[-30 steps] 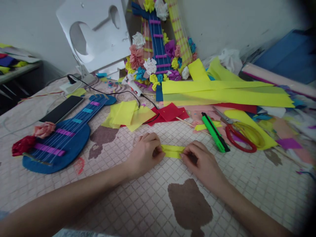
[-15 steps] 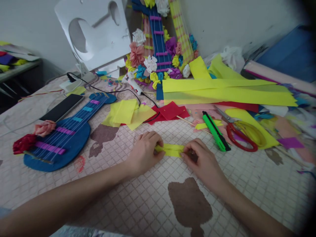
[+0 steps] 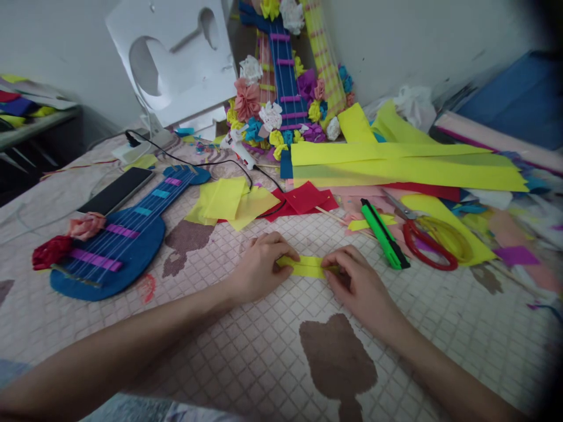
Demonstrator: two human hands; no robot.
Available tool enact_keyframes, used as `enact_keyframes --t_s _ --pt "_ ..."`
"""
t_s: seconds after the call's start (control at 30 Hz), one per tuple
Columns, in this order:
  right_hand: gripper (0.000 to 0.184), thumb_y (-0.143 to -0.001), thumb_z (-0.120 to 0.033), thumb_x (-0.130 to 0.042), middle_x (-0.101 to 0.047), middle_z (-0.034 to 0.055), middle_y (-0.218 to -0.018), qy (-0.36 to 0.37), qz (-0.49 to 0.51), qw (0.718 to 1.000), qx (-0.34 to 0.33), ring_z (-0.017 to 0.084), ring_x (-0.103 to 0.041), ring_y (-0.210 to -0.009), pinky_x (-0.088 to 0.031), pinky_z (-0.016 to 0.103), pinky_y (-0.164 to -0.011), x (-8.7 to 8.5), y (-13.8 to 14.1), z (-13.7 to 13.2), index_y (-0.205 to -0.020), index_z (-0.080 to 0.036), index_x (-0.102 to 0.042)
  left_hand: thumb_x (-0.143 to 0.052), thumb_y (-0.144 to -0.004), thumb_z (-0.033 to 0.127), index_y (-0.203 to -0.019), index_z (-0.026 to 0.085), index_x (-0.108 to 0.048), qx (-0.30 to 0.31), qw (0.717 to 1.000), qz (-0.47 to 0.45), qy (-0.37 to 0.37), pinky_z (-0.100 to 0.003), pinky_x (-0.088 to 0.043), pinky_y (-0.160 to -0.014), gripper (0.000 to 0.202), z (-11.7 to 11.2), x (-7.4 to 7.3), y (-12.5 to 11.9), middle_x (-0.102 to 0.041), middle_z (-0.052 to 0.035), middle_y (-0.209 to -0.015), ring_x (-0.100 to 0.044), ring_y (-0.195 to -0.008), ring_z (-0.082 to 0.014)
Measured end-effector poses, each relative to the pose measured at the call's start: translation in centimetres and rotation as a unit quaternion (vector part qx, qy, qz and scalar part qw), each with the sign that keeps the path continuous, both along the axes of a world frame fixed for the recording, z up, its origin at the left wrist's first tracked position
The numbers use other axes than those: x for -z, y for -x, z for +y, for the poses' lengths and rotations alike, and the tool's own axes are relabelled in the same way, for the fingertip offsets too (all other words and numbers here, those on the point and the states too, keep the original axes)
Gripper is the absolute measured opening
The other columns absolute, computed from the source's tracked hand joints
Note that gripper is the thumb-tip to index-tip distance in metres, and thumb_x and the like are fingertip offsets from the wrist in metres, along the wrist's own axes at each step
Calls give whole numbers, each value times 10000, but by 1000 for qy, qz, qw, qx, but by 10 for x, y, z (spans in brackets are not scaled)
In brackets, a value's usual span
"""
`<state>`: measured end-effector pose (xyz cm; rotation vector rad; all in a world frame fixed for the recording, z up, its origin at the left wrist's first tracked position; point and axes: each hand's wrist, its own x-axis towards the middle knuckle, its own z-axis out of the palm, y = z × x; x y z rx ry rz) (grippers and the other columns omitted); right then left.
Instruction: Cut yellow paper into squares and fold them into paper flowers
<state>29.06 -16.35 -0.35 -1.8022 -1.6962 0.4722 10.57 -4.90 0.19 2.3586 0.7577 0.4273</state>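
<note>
A narrow folded strip of yellow crepe paper (image 3: pixel 308 268) stretches between my hands, low over the quilted tablecloth. My left hand (image 3: pixel 265 266) pinches its left end between thumb and fingers. At the right end my right hand (image 3: pixel 352 274) is closed on the same strip, with the fingertips partly hiding the paper. Just beyond lie a stack of yellow paper squares (image 3: pixel 226 199) and some red squares (image 3: pixel 305 198). A green box cutter (image 3: pixel 385 234) rests to the right of my right hand, beside red-and-yellow-handled scissors (image 3: pixel 428 243).
On the left lies a blue toy guitar (image 3: pixel 109 252) with paper roses, next to a black phone (image 3: pixel 116 190). A white glue gun (image 3: pixel 237 149) with its cord sits behind the squares. Long yellow paper strips (image 3: pixel 396 167) and scraps cover the right. Decorated guitars (image 3: pixel 288 88) stand behind.
Both hands keep hold of the yellow strip, with a slight shift of the left fingers along its upper edge. The view has moved a little, so the left-side things appear farther right.
</note>
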Motion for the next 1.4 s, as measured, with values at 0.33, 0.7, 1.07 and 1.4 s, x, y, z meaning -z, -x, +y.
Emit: enact_keyframes --t_s 0.33,0.7,1.07,1.4 --pt "40 -831 -204 -511 -499 43 -813 -21 -72 996 46 208 -504 -774 -427 368 -699 5 8 5 -799 -201 -487 -648 -756 273 -814 218 -628 -49 998 29 -17 -393 -331 -833 83 -8 -4 -10 -593 -4 -908 -516 -946 -212" --pt "139 -838 -95 -433 -510 48 -858 -27 -47 999 -5 204 -520 -823 -434 360 -703 5 6 0 -851 -203 -518 -553 -756 125 -833 260 -677 -10 1000 25 -4 -386 -315 -839 199 -3 -3 -5 -585 -3 -910 -517 -955 -192" --pt "123 -832 -218 -555 -518 47 -947 -6 -30 998 -59 197 -532 -883 -470 348 -750 -4 -3 -4 -927 -228 -476 -550 -745 114 -845 249 -675 -3 999 44 4 -411 -325 -866 209 -4 -10 -5 -589 -14 -917 -521 -958 -201" --pt "111 -814 -163 -523 -511 32 -830 -29 -67 997 15 185 -522 -744 -458 333 -644 8 1 1 -871 -220 -446 -656 -728 232 -838 239 -640 -21 999 41 -10 -396 -317 -853 111 -7 -7 -7 -583 -2 -935 -508 -972 -214"
